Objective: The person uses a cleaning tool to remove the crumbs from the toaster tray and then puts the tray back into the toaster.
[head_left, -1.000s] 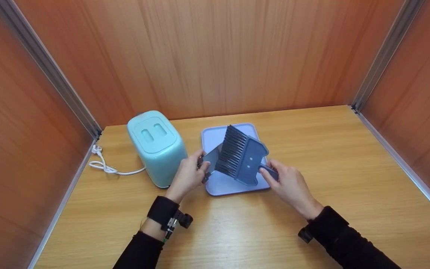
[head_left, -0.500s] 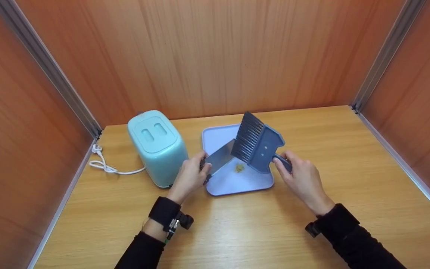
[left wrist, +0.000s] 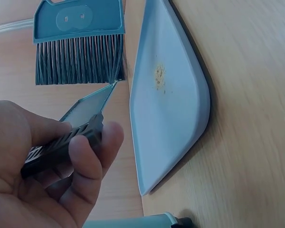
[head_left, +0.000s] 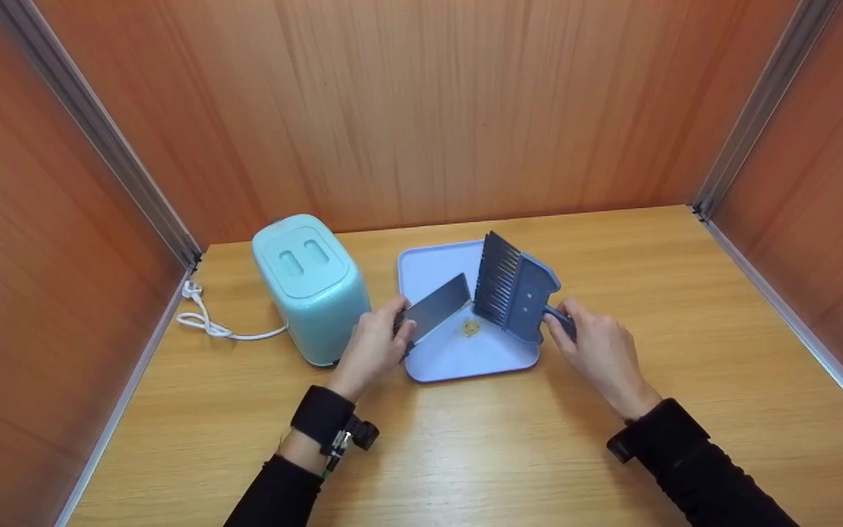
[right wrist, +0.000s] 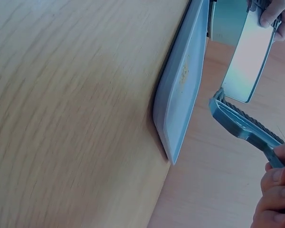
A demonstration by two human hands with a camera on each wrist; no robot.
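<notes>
My left hand (head_left: pixel 372 342) grips the black slotted end of a thin metal crumb tray (head_left: pixel 437 304), which is tilted above a lilac plastic tray (head_left: pixel 429 362). A small pile of yellowish crumbs (head_left: pixel 470 328) lies on the lilac tray, plain in the left wrist view too. My right hand (head_left: pixel 597 355) holds a blue-grey hand brush (head_left: pixel 527 296) by its handle. Dark bristles (left wrist: pixel 78 59) stand at the far end of the crumb tray, and in the right wrist view the brush's corner meets that end. Part of the lilac tray is hidden behind both tools.
To the left of the lilac tray stands a mint-green toaster (head_left: pixel 319 293), with a white cord and plug (head_left: pixel 205 322) beside it. Wooden panels (head_left: pixel 407 110) close off the table (head_left: pixel 421 454) at the back and both sides.
The brush has moved to the right, away from over the crumb tray, then dipped slightly. The crumbs on the lilac tray have come into view. My left hand has hardly moved.
</notes>
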